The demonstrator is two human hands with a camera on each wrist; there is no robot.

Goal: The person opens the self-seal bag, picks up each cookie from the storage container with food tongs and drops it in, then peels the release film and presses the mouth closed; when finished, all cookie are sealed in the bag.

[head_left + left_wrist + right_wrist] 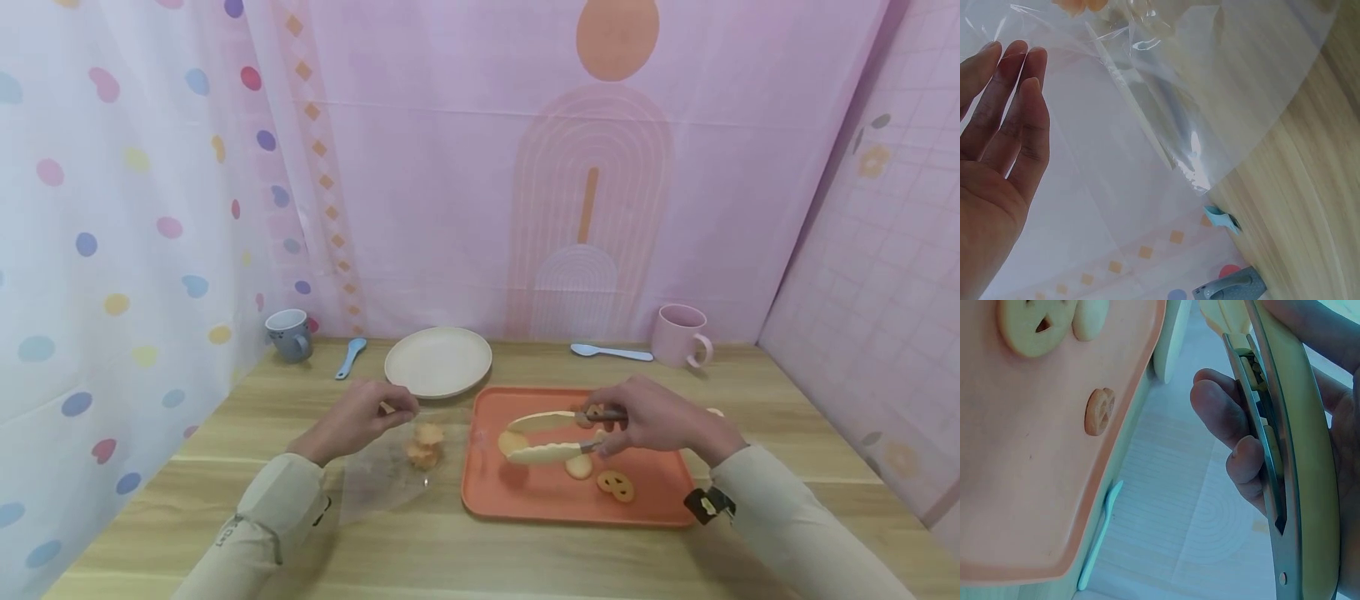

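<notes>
A clear plastic bag [382,479] with orange-brown cookies [425,446] inside hangs from my left hand [362,419], whose thumb and fingertips pinch its top edge. The left wrist view shows the film [1172,112] spreading away from the fingers. My right hand [645,414] grips tongs [547,452] with cream tips, held over an orange tray [540,508]. A round cookie [512,442] shows between the tips; whether they touch it I cannot tell. On the tray lie a pretzel-shaped cookie [616,485] and a pale cookie [579,467]. My right hand partly hides other cookies.
Behind the bag stands a cream plate [438,362]. A blue-grey mug [289,336] and blue spoon [351,358] are at the back left. A pink mug [678,336] and another light-blue spoon [611,353] are at the back right. Patterned curtains [420,167] border the table.
</notes>
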